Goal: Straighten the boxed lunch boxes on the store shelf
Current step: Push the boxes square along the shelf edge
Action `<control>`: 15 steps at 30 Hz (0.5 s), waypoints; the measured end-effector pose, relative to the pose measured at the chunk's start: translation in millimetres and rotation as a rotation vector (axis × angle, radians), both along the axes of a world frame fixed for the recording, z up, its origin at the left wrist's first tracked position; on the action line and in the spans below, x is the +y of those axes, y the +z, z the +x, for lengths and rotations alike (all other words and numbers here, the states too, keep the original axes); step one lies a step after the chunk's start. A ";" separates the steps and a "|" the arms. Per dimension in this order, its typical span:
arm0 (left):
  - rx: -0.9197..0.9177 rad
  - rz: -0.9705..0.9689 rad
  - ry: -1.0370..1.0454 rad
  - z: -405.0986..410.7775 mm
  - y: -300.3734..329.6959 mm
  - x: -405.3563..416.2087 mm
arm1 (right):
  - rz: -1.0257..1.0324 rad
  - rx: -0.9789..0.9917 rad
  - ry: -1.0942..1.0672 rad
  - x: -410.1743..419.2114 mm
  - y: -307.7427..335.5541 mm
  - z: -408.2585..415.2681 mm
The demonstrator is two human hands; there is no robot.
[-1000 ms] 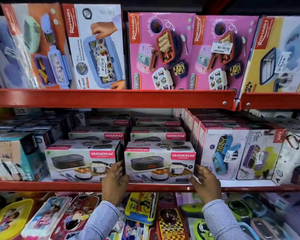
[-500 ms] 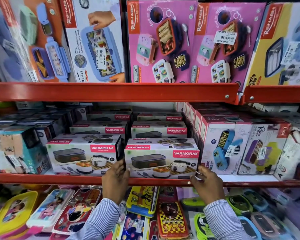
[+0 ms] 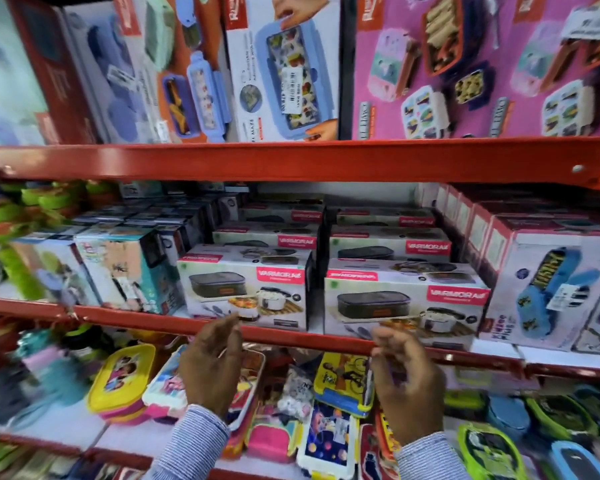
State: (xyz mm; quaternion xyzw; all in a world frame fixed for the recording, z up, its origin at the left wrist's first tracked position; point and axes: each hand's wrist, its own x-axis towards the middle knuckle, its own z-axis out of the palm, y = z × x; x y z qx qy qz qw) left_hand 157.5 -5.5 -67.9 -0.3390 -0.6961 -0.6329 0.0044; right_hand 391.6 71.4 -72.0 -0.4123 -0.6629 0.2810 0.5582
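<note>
Two white Varmora lunch box cartons stand side by side at the front of the middle shelf, the left carton (image 3: 245, 289) and the right carton (image 3: 404, 303), with more of the same stacked behind them. My left hand (image 3: 210, 367) hovers just below the left carton's lower right corner, fingers apart, holding nothing. Below the right carton's lower left corner, my right hand (image 3: 407, 382) has loosely curled fingers and touches no box. Both hands are in front of the red shelf edge (image 3: 291, 332).
Teal boxes (image 3: 129, 271) stand left of the cartons; a white box with a blue lunch box picture (image 3: 548, 292) stands right. Tall pink and white boxes (image 3: 465, 64) fill the upper shelf. Loose colourful lunch boxes (image 3: 118, 382) crowd the shelf below.
Both hands have let go of the right Varmora carton and dropped below the shelf edge. My view has swung left and closer to the shelf.
</note>
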 end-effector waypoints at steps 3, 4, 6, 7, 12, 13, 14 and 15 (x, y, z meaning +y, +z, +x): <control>-0.026 0.005 0.031 -50.6 0.1 -9.7 | -0.107 -0.056 0.176 -5.5 -5.6 -53.7; -0.040 -0.040 0.005 -67.1 1.0 -11.4 | -0.129 -0.063 0.189 -4.6 -8.5 -70.4; -0.018 -0.134 -0.065 -96.1 0.9 -13.6 | -0.174 -0.098 0.156 -4.9 -10.4 -97.6; 0.012 -0.177 -0.107 -106.3 -1.3 -12.9 | -0.189 -0.113 0.133 -5.0 -12.5 -104.9; 0.107 -0.340 -0.191 -139.8 2.8 -4.8 | -0.248 -0.179 -0.007 -7.9 -5.5 -133.9; 0.134 -0.373 -0.206 -145.4 0.9 -0.8 | -0.258 -0.187 -0.019 -6.6 -4.5 -137.8; 0.152 -0.405 -0.224 -148.9 0.9 2.6 | -0.276 -0.202 -0.026 -5.4 -2.4 -141.4; 0.161 -0.420 -0.242 -153.2 -0.4 6.3 | -0.278 -0.224 -0.023 -2.5 -2.5 -143.5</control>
